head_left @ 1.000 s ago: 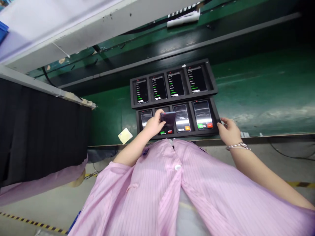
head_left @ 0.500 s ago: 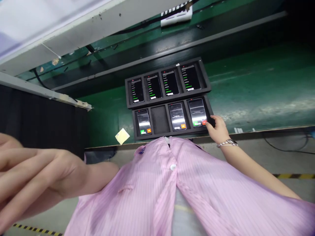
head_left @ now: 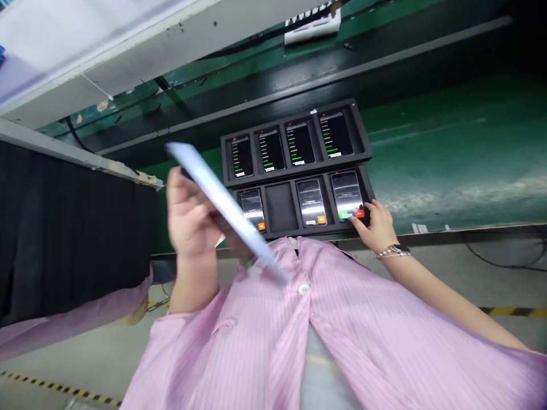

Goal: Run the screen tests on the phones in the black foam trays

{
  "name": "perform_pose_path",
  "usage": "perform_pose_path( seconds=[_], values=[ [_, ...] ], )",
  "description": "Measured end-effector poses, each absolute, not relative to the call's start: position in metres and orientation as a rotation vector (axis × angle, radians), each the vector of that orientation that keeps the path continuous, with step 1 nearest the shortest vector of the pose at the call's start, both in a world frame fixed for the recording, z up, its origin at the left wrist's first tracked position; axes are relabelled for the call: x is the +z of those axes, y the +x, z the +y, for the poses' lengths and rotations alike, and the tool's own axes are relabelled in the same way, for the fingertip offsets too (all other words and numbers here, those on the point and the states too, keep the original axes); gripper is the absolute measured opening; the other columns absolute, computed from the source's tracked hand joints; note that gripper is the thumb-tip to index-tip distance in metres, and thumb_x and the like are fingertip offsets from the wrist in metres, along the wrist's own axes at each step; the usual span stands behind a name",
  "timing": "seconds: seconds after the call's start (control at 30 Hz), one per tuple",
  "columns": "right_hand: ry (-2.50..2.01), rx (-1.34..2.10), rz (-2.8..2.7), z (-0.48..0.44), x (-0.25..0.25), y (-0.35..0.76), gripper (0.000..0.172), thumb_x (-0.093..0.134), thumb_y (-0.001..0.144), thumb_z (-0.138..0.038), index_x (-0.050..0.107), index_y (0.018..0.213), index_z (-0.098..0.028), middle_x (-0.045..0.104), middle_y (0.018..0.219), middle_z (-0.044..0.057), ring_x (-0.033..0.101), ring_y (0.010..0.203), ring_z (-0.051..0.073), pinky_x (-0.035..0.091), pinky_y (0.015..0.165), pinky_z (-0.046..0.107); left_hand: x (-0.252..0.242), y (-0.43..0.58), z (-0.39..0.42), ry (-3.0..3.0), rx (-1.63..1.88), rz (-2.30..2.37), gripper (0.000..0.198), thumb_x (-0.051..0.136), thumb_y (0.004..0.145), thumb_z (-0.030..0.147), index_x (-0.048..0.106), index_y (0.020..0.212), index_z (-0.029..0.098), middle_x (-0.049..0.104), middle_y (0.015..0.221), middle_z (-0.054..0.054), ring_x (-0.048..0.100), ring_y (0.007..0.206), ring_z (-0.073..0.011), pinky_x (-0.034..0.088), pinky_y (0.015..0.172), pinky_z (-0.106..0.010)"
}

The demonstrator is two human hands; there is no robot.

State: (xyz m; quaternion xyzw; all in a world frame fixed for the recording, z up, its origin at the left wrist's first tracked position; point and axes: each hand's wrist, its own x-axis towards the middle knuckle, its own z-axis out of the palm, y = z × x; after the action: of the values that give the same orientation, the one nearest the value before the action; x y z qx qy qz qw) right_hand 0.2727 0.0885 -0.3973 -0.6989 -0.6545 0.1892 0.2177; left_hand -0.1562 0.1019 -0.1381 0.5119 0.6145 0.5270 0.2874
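phone [head_left: 224,208] in left hand [head_left: 190,213], right [head_left: 376,228] at tray [head_left: 290,232]

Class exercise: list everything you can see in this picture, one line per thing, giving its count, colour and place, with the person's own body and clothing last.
foam trays: 2, black, one behind the other on the bench
phones in rear tray: 4, dark screens with green text
phones in front tray: 3, bright screens, one slot vacant
held phone: 1, pale glare, tilted in the left hand
bench: 1, green, under the trays
black curtain: 1, far left
floor tape: yellow and black, on grey floor
left hand: gripping the phone
right hand: at the front tray
pink striped coat: worn
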Motion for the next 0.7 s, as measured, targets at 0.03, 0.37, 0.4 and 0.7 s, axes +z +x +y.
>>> perform_pose_path(
  seconds=[0.03, 0.37, 0.4, 0.7],
  values=[
    [-1.933, 0.531, -1.818, 0.088, -0.397, 0.273, 0.072, 0.055, 0.091, -0.056, 0.053, 0.145, -0.010, 0.050, 0.154, 0.028, 0.043, 0.149, 0.040, 0.030, 0.126, 0.060, -0.163, -0.149, 0.113, 1.393, 1.321, 1.667, 0.061, 0.055, 0.105, 0.055, 0.043, 0.159, 0.031, 0.071, 0.100, 0.002, 0.075, 0.082, -0.0145, 0.066, 0.065, -0.024],
    [-1.825, 0.488, -2.141, 0.066, -0.387, 0.260, 0.075, 0.060, 0.092, -0.056, 0.049, 0.155, -0.017, 0.034, 0.169, 0.022, 0.021, 0.160, 0.044, 0.025, 0.127, 0.066, -0.336, -0.117, 0.150, 1.418, 0.706, 1.576, 0.069, 0.058, 0.100, 0.019, 0.034, 0.165, 0.021, 0.078, 0.109, -0.006, 0.076, 0.093, -0.0177, 0.060, 0.093, -0.032],
    [-1.823, 0.481, -2.155, 0.063, -0.388, 0.257, 0.076, 0.060, 0.092, -0.056, 0.048, 0.156, -0.016, 0.034, 0.169, 0.022, 0.021, 0.160, 0.044, 0.025, 0.126, 0.067, -0.338, -0.116, 0.153, 1.439, 0.646, 1.602, 0.071, 0.057, 0.101, 0.018, 0.031, 0.167, 0.020, 0.079, 0.106, -0.006, 0.076, 0.092, -0.0182, 0.059, 0.093, -0.033],
    [-1.838, 0.482, -2.184, 0.057, -0.391, 0.247, 0.083, 0.063, 0.090, -0.055, 0.041, 0.159, -0.014, 0.031, 0.168, 0.027, 0.022, 0.158, 0.048, 0.021, 0.125, 0.072, -0.330, -0.127, 0.120, 1.926, 0.264, 1.652, 0.067, 0.059, 0.107, 0.038, 0.036, 0.165, 0.016, 0.061, 0.153, -0.018, 0.059, 0.140, -0.0300, 0.046, 0.119, -0.043]
  ],
)
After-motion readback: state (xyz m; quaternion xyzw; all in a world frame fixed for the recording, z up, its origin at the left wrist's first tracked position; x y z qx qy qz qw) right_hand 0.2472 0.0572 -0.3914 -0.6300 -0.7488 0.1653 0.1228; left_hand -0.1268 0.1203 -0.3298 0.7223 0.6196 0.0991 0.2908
